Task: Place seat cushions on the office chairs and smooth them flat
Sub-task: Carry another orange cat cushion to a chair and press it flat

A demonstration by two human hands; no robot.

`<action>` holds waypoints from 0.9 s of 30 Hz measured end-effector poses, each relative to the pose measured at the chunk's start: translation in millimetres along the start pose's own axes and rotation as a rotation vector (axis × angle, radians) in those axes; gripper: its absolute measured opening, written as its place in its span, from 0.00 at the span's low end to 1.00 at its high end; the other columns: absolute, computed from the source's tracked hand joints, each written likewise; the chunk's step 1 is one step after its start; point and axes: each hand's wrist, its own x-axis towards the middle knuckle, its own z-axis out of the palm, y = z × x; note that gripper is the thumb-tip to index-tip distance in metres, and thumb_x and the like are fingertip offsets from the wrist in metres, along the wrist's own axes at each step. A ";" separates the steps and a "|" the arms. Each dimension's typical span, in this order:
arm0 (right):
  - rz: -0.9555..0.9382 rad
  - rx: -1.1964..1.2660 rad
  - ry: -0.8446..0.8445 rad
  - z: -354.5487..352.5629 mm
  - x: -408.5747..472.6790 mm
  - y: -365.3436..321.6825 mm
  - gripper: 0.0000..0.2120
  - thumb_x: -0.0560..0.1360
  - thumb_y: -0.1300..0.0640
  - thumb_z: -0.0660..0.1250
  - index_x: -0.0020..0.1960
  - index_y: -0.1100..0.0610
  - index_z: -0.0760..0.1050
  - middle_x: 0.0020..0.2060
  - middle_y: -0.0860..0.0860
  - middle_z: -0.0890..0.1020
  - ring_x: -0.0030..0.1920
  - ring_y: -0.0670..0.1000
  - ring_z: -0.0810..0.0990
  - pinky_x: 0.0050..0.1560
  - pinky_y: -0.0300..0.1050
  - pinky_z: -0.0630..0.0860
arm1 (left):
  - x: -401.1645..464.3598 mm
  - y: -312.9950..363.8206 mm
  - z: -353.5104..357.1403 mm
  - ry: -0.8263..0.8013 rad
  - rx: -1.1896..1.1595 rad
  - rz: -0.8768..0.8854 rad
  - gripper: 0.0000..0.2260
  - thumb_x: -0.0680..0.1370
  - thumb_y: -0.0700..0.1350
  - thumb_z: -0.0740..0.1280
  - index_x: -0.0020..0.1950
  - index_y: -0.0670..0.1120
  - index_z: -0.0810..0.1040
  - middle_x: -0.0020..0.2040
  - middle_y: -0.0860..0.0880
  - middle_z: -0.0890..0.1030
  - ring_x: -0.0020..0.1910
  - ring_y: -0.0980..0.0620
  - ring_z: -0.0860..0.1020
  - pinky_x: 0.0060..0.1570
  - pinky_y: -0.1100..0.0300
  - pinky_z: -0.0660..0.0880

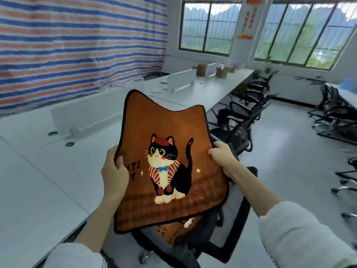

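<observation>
Both hands grip one cushion [166, 163] by its side edges, left hand [114, 171] with thumb on top, right hand [222, 157] pinching the opposite edge, holding it above the near chair [228, 225]. Left lies a white desk [38, 171]; under the held cushion a second cushion [173, 231] already lies on the seat, and more chairs [243, 117] stand far right.

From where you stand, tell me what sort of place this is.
Most likely an open-plan office, not yet in use. A long white desk carries low divider panels, black mesh office chairs line its side, and large barred windows fill the far wall.
</observation>
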 end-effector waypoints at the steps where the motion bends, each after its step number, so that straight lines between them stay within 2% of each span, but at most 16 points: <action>1: 0.020 0.004 0.016 -21.1 2.8 6.4 0.08 0.78 0.64 0.58 0.54 0.61 0.74 0.42 0.56 0.81 0.40 0.55 0.81 0.46 0.52 0.81 | -2.9 8.2 19.7 -0.019 -0.009 0.015 0.14 0.82 0.39 0.53 0.66 0.49 0.69 0.55 0.48 0.76 0.51 0.46 0.75 0.54 0.51 0.73; 3: 0.059 0.043 0.068 -62.1 12.5 20.1 0.08 0.78 0.63 0.59 0.55 0.60 0.73 0.42 0.55 0.80 0.39 0.53 0.80 0.38 0.47 0.79 | -7.0 22.6 63.4 -0.061 -0.029 0.053 0.14 0.82 0.40 0.53 0.65 0.49 0.69 0.53 0.48 0.76 0.49 0.47 0.75 0.53 0.52 0.73; 4: 0.073 0.060 0.084 -79.5 18.5 26.2 0.09 0.77 0.62 0.59 0.57 0.60 0.72 0.42 0.55 0.80 0.39 0.53 0.80 0.37 0.47 0.79 | -8.8 29.2 83.8 -0.078 -0.032 0.073 0.13 0.82 0.40 0.54 0.65 0.49 0.69 0.53 0.49 0.76 0.49 0.48 0.75 0.52 0.53 0.73; 8: 0.069 0.016 0.176 -147.6 62.7 48.7 0.16 0.75 0.60 0.61 0.62 0.60 0.70 0.50 0.59 0.80 0.48 0.60 0.81 0.51 0.58 0.80 | -10.3 45.5 177.2 -0.118 -0.052 0.067 0.12 0.81 0.39 0.56 0.62 0.47 0.70 0.50 0.48 0.76 0.43 0.51 0.74 0.45 0.58 0.70; 10: 0.055 0.003 0.169 -176.5 89.5 54.6 0.12 0.74 0.62 0.60 0.57 0.60 0.74 0.51 0.62 0.81 0.47 0.61 0.82 0.53 0.61 0.79 | -7.4 52.7 220.4 -0.110 -0.072 0.032 0.12 0.80 0.39 0.56 0.62 0.47 0.70 0.50 0.48 0.75 0.45 0.50 0.74 0.44 0.57 0.70; 12: 0.063 0.020 0.149 -209.5 126.3 63.8 0.08 0.74 0.64 0.60 0.46 0.58 0.77 0.48 0.63 0.82 0.45 0.61 0.82 0.54 0.61 0.78 | 0.7 60.4 270.4 -0.096 -0.103 0.007 0.12 0.79 0.39 0.56 0.61 0.47 0.70 0.51 0.48 0.75 0.47 0.49 0.75 0.46 0.56 0.71; 15: 0.113 0.048 0.156 -247.4 168.8 74.2 0.11 0.72 0.68 0.58 0.36 0.59 0.74 0.35 0.59 0.79 0.39 0.59 0.79 0.50 0.53 0.80 | 16.5 75.1 324.7 -0.082 -0.142 -0.041 0.11 0.79 0.39 0.56 0.59 0.48 0.70 0.52 0.48 0.75 0.48 0.49 0.75 0.48 0.55 0.73; 16: 0.130 0.039 0.155 -267.5 191.7 76.6 0.10 0.72 0.68 0.57 0.34 0.59 0.71 0.33 0.58 0.76 0.37 0.58 0.76 0.46 0.50 0.77 | 23.6 82.0 354.8 -0.065 -0.154 -0.071 0.11 0.79 0.39 0.56 0.59 0.48 0.70 0.52 0.48 0.75 0.48 0.49 0.75 0.48 0.54 0.73; 18: 0.137 0.025 0.136 -284.4 218.1 81.5 0.06 0.73 0.65 0.58 0.38 0.60 0.70 0.32 0.56 0.73 0.36 0.56 0.74 0.43 0.47 0.73 | 32.6 92.7 384.6 -0.057 -0.161 -0.094 0.10 0.79 0.40 0.56 0.59 0.47 0.70 0.53 0.48 0.75 0.48 0.50 0.74 0.47 0.55 0.72; 20: 0.115 0.014 0.097 -298.7 247.4 84.4 0.05 0.76 0.58 0.62 0.43 0.59 0.74 0.34 0.55 0.77 0.37 0.55 0.77 0.43 0.45 0.75 | 44.0 105.8 415.6 -0.050 -0.162 -0.083 0.10 0.79 0.39 0.57 0.59 0.45 0.70 0.53 0.48 0.75 0.48 0.51 0.74 0.46 0.57 0.70; 22: 0.112 -0.001 0.073 -307.1 280.9 89.0 0.08 0.77 0.54 0.65 0.44 0.58 0.76 0.40 0.54 0.82 0.43 0.54 0.81 0.48 0.49 0.80 | 58.5 116.1 445.8 -0.035 -0.139 -0.057 0.11 0.78 0.38 0.57 0.60 0.43 0.71 0.52 0.48 0.75 0.48 0.52 0.73 0.46 0.58 0.68; 25: 0.117 -0.019 0.062 -312.2 331.1 93.5 0.06 0.76 0.57 0.64 0.45 0.60 0.76 0.48 0.58 0.83 0.49 0.58 0.83 0.54 0.56 0.80 | 78.4 118.6 481.3 -0.012 -0.094 -0.038 0.12 0.78 0.38 0.58 0.61 0.43 0.72 0.52 0.50 0.74 0.49 0.53 0.73 0.47 0.60 0.68; 27: 0.123 -0.036 0.032 -313.8 365.6 93.2 0.06 0.75 0.59 0.62 0.44 0.59 0.76 0.49 0.60 0.83 0.48 0.58 0.83 0.54 0.55 0.80 | 90.6 113.1 498.4 0.002 -0.080 -0.052 0.12 0.79 0.38 0.57 0.61 0.44 0.71 0.52 0.50 0.74 0.49 0.53 0.73 0.48 0.61 0.68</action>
